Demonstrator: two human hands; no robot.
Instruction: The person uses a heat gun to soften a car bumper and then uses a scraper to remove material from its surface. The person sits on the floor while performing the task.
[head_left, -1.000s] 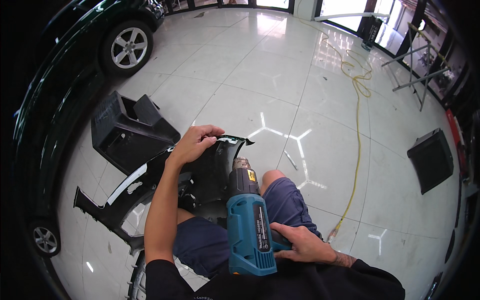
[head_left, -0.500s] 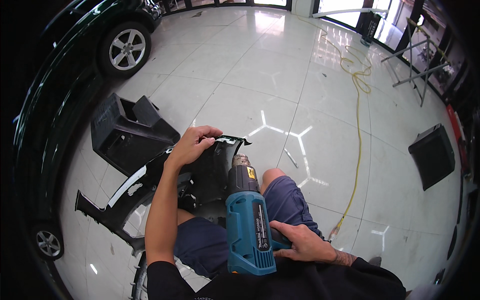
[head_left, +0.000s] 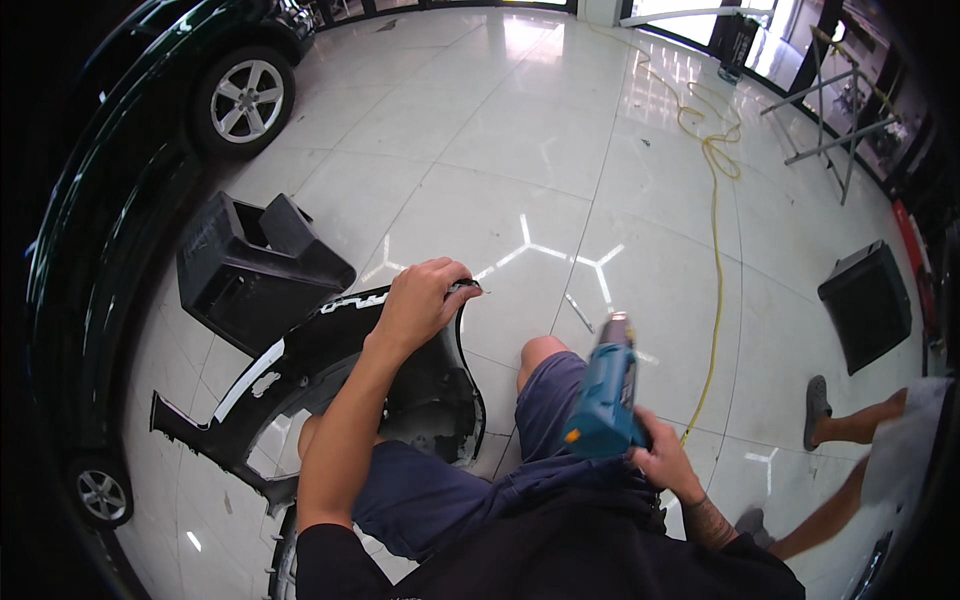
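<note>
Now the left hand point(head_left: 428, 300) pinches the top corner of the big black car part point(head_left: 310, 368), which sits by the person's legs point(head_left: 425, 490), near a black box point(head_left: 235, 285). The right hand point(head_left: 663, 458) grips the handle of a blue heat gun point(head_left: 602, 400), held off to the right, well apart from the part. To do this well, the pinch should stay firm, the metal nose point(head_left: 618, 325) should keep clear of skin, and slow, even sweeps likely heat best.

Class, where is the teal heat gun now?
In the head view, the heat gun is right of centre, held in the right hand, just right of the right knee.
</note>
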